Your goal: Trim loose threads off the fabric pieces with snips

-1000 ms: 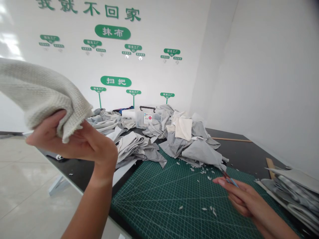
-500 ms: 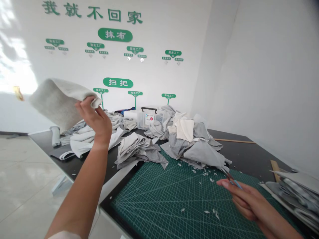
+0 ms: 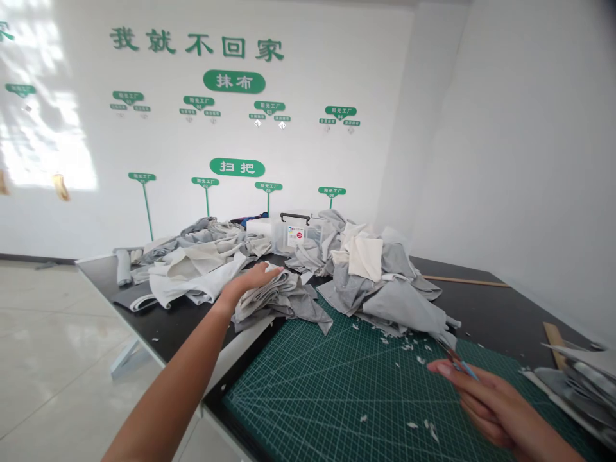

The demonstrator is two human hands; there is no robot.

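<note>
My left hand (image 3: 255, 277) reaches over the small pile of grey folded cloths (image 3: 289, 298), fingers stretched out and touching its top; the thumb is mostly hidden. Small blue-handled snips (image 3: 466, 368) are held in my right hand (image 3: 491, 401), blades pointing away from me. Their tips are close to the hanging corner of a grey cloth (image 3: 409, 308) on the larger heap, and I cannot tell whether they touch. Beneath both lies a green cutting mat (image 3: 312, 391) with white grid lines and scattered fabric scraps (image 3: 430, 428).
Loose cloths (image 3: 197, 263) spread over the table's left side. A clear plastic box (image 3: 301, 234) with a dark handle stands behind the heaps. Stacked grey cloths (image 3: 584, 385) lie at the right edge, near a wooden strip (image 3: 553, 343). A white wall with green signs (image 3: 234, 81) rises behind.
My left hand has let go of the pale cloth it held up at the left and has come down rightward onto the small pile. The right hand still holds the snips.
</note>
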